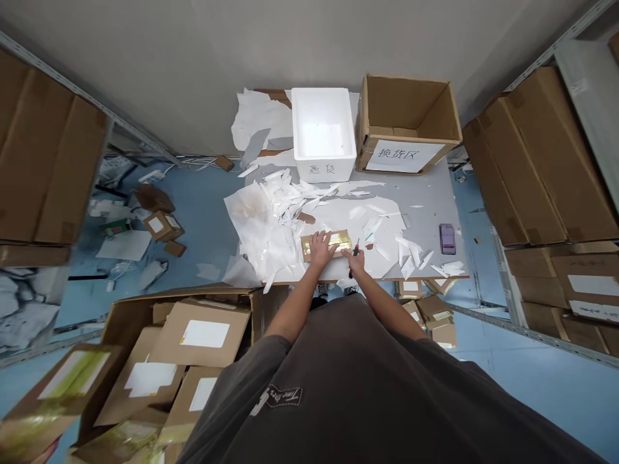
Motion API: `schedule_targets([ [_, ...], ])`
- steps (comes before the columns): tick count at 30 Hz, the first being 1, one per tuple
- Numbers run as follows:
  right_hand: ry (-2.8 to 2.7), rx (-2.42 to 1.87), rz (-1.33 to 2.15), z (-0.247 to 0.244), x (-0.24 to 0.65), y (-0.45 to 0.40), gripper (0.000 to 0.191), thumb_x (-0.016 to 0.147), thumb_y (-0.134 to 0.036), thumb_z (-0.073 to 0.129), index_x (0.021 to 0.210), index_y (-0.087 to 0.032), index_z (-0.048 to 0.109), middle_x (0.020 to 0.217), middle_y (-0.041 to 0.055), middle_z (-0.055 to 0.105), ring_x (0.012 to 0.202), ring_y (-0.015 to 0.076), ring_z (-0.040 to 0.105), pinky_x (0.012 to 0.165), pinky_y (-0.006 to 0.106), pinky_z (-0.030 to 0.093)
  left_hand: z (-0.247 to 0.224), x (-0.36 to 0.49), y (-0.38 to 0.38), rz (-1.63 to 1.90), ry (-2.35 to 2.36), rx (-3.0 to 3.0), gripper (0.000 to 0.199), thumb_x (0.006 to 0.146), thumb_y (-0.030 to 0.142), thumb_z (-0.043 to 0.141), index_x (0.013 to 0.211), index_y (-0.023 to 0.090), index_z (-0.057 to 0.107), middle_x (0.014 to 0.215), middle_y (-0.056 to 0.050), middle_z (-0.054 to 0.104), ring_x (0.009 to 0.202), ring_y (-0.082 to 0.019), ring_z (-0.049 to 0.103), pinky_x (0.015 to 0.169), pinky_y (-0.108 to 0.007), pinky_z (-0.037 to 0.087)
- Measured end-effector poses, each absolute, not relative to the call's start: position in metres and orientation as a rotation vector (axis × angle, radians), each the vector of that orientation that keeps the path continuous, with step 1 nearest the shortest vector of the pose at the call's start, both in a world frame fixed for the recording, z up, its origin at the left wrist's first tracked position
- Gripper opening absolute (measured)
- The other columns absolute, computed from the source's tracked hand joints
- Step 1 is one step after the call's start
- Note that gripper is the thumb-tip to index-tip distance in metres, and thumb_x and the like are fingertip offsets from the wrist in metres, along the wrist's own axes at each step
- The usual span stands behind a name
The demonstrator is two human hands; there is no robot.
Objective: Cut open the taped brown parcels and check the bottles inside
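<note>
A small flat cardboard box (341,237) with yellowish tape lies near the table's front edge. My left hand (321,249) rests on its left part with the fingers spread. At the box's right end is my right hand (356,261), wrapped round a red and black screwdriver-like tool (356,249) with a thin tip pointing away from me. Its exact kind is too small to make out. The right hand's fingertips come close to the box; whether they touch it I cannot tell.
Torn white paper (285,200) covers much of the table's left side. A white foam box (323,169) and an open carton (409,158) stand at the back. To the right lies a phone (447,239). A large carton of parcels (256,316) stands at my left; shelves flank both sides.
</note>
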State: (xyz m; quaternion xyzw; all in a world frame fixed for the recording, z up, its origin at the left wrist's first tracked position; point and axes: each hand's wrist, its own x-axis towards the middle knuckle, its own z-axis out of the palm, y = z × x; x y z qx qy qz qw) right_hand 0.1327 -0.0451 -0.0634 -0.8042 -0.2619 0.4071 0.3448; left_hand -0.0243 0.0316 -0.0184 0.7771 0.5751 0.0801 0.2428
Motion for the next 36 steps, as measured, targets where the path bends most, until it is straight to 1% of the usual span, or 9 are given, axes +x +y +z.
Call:
schedule_targets([
  [4, -0.645, -2.215, 0.978, -0.057, 0.144, 0.015, 0.064, 0.077, -0.061, 0.084, 0.122, -0.024, 0.056, 0.115, 0.0091, 0.075, 0.108, 0.0288, 0.072, 0.093, 0.036, 0.056, -0.008, -0.040, 0.005, 0.097, 1.699, 2.028, 0.064, 0.104, 0.038, 0.060, 0.165, 0.021, 0.052, 0.170, -0.019, 0.047, 0.149, -0.042, 0.047, 0.124, -0.059, 0.037],
  [8, -0.759, -2.218, 1.002, -0.045, 0.146, 0.068, 0.061, 0.079, -0.056, 0.086, 0.120, -0.025, 0.055, 0.111, 0.0097, 0.075, 0.109, 0.0296, 0.072, 0.091, 0.036, 0.057, -0.006, -0.041, -0.018, 0.037, 1.653, 1.907, 0.073, 0.105, 0.051, 0.061, 0.171, 0.025, 0.043, 0.176, -0.020, 0.037, 0.150, -0.044, 0.048, 0.117, -0.058, 0.046],
  [13, -0.676, -1.967, 1.259, -0.035, 0.166, 0.057, 0.063, 0.075, -0.048, 0.092, 0.119, -0.028, 0.050, 0.085, -0.0029, 0.067, 0.077, 0.0201, 0.067, 0.066, 0.029, 0.057, -0.011, -0.034, -0.023, 0.066, 1.660, 1.691, 0.083, 0.104, 0.059, 0.063, 0.176, 0.032, 0.031, 0.179, -0.019, 0.033, 0.154, -0.043, 0.048, 0.115, -0.052, 0.050],
  [17, -0.418, -1.694, 1.420, -0.034, 0.214, 0.003, 0.045, 0.086, -0.052, 0.081, 0.102, -0.028, 0.048, 0.065, -0.0089, 0.057, 0.057, 0.0148, 0.058, 0.057, 0.026, 0.057, -0.015, -0.035, -0.021, 0.088, 1.660, 1.669, 0.083, 0.104, 0.056, 0.063, 0.176, 0.033, 0.030, 0.179, -0.018, 0.033, 0.157, -0.041, 0.046, 0.116, -0.052, 0.051],
  [24, -0.381, -1.901, 1.305, -0.059, 0.307, -0.057, 0.045, 0.083, -0.063, 0.080, 0.089, -0.021, 0.064, 0.078, 0.0025, 0.071, 0.083, 0.0230, 0.069, 0.076, 0.035, 0.059, -0.025, -0.037, -0.023, 0.128, 1.668, 1.740, 0.084, 0.105, 0.058, 0.061, 0.176, 0.027, 0.030, 0.177, -0.021, 0.036, 0.161, -0.042, 0.040, 0.118, -0.055, 0.050],
  [28, -0.578, -2.134, 1.208, -0.088, 0.339, -0.057, 0.036, 0.086, -0.054, 0.075, 0.090, -0.019, 0.072, 0.082, 0.0058, 0.073, 0.094, 0.0280, 0.068, 0.087, 0.040, 0.056, -0.028, -0.037, -0.022, 0.093, 1.681, 1.790, 0.086, 0.105, 0.060, 0.061, 0.177, 0.026, 0.028, 0.174, -0.021, 0.040, 0.164, -0.040, 0.036, 0.119, -0.053, 0.050],
  [30, -0.669, -2.271, 1.100, -0.096, 0.347, -0.055, 0.029, 0.085, -0.043, 0.076, 0.098, -0.017, 0.075, 0.096, 0.0109, 0.076, 0.103, 0.0314, 0.068, 0.096, 0.042, 0.054, -0.027, -0.036, -0.022, 0.073, 1.696, 1.807, 0.085, 0.105, 0.059, 0.061, 0.176, 0.026, 0.029, 0.175, -0.020, 0.039, 0.164, -0.038, 0.035, 0.120, -0.051, 0.050],
  [32, -0.736, -2.379, 0.957, -0.095, 0.345, -0.053, 0.038, 0.084, -0.036, 0.076, 0.115, -0.014, 0.076, 0.116, 0.0175, 0.074, 0.115, 0.0346, 0.067, 0.104, 0.045, 0.052, -0.025, -0.033, -0.023, 0.063, 1.733, 1.819, 0.083, 0.105, 0.058, 0.061, 0.175, 0.025, 0.033, 0.176, -0.020, 0.035, 0.162, -0.039, 0.039, 0.120, -0.050, 0.049],
  [36, -0.968, -2.223, 0.992, -0.078, 0.294, -0.042, 0.055, 0.092, -0.041, 0.071, 0.140, -0.014, 0.069, 0.136, 0.0196, 0.068, 0.119, 0.0321, 0.066, 0.107, 0.045, 0.053, -0.020, -0.020, -0.026, 0.045, 1.814, 1.818, 0.080, 0.104, 0.056, 0.063, 0.173, 0.024, 0.039, 0.173, -0.023, 0.035, 0.154, -0.042, 0.049, 0.119, -0.052, 0.049],
])
